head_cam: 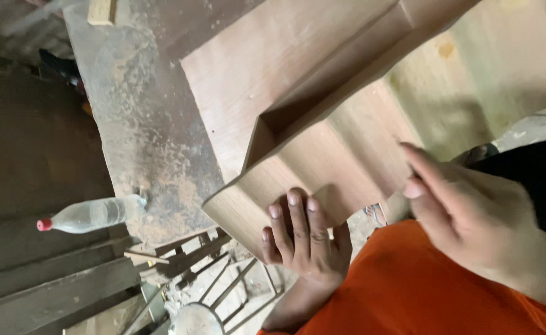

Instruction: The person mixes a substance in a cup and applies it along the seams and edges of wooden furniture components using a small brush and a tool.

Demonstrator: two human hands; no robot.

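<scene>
A plywood box (322, 155) with an open top and an inner partition rests tilted on a dusty workbench (143, 124). My left hand (304, 242) grips the box's near corner, with the fingers wrapped over the panel and the thumb on its edge. My right hand (471, 217) hovers at the box's right side, fingers loosely extended toward the panel edge and holding nothing. Whether its fingertips touch the wood is unclear. An orange shirt fills the lower right.
A clear plastic bottle (93, 214) with a red cap lies at the bench's edge on the left. A small wooden block (102, 11) sits at the top. Below the bench stand a metal frame (223, 273) and dark wooden planks (49, 279).
</scene>
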